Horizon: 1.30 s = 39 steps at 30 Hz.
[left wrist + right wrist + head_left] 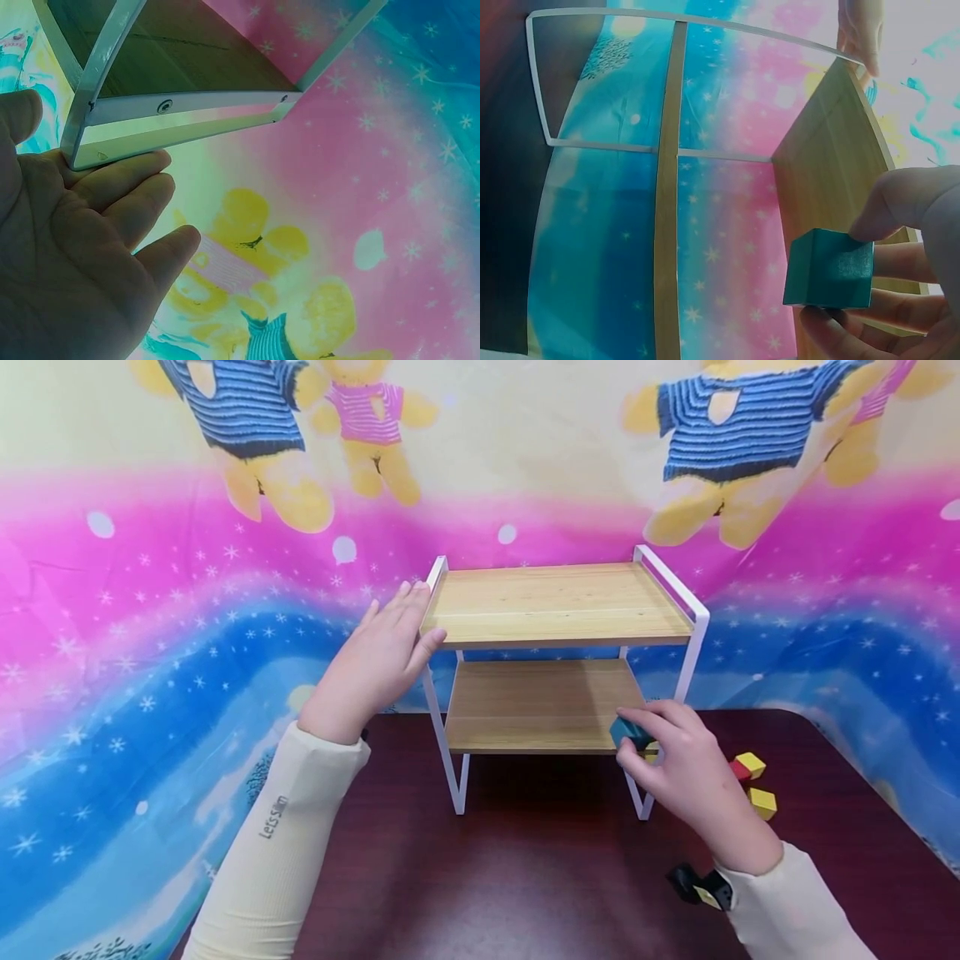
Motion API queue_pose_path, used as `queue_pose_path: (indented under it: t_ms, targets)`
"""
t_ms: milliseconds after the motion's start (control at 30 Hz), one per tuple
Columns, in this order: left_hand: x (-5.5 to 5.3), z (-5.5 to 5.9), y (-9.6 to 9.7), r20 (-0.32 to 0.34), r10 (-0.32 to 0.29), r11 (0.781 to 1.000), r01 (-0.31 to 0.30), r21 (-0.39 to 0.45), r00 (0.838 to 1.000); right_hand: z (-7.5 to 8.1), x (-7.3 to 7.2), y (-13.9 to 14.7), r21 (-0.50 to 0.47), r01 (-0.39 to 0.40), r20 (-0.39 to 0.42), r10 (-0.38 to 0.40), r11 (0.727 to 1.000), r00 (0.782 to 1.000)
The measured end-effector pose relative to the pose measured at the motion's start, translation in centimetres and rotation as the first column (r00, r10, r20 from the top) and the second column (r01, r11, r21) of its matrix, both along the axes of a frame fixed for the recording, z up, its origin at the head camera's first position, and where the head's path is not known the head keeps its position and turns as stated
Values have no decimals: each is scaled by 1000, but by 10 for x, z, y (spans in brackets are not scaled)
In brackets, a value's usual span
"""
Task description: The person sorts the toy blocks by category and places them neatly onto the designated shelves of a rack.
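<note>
Head view: a two-tier rack with pale wood boards and a white frame stands on a dark reddish-brown table, before a printed bear-and-snowflake cloth backdrop.
Right hand: this hand holds a small dark teal cube pinched between thumb and fingers, the grip narrowed to the cube's width.
Teal cube: in the head view it overlaps the right front corner of the lower board; the right wrist view places it at a height between the two boards. Whether it touches the lower board, I cannot tell.
Left hand: fingers straight, holding nothing, this hand lies against the left end of the white frame, seemingly steadying it.
Step in hand: my reading is that the cube is being carried at the rack's right side, level with the gap between boards.
Next move: it seems to call for a firm pinch, room around the right-hand leg, and the rack kept from sliding.
Rack boards: no box or tray shows; these two boards are the only holders. Wood grain is visible across the top board, while the right hand partly hides the lower one's right end.
Loose blocks: a red block, a yellow block and a nearer yellow block lie together on the table, right of the rack. A sliver of yellow behind the right fingers is too hidden to identify.
</note>
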<state>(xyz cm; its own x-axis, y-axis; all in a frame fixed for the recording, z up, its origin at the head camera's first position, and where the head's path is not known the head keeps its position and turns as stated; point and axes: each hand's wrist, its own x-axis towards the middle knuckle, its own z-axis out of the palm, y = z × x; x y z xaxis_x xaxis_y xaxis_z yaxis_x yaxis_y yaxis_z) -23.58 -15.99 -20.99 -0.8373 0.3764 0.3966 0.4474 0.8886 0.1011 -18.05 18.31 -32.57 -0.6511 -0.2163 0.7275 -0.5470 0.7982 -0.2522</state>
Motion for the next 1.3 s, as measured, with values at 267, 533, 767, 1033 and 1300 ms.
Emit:
queue_pose_path:
  t_ms: [267,533,767,1033,1300]
  targets:
    - [-1,-1,1,3,-1,1000,1,4,1000,-1,-7,-10,-9,-15,11,15,1000,1000]
    - [-1,0,3,-3,-1,1000,1,2,1000,-3,-15,-16,-26,-32,25,33,999,999]
    - [1,1,3,2,7,1000,-7,-4,1000,-3,-20,-21,-41,-46,40,47,998,998]
    - [2,3,3,6,17,1000,-17,-11,1000,-3,-26,-26,-53,-49,83,53,997,995]
    - [1,1,3,20,10,1000,-10,-6,1000,-6,-33,-35,-50,-85,60,88,995,994]
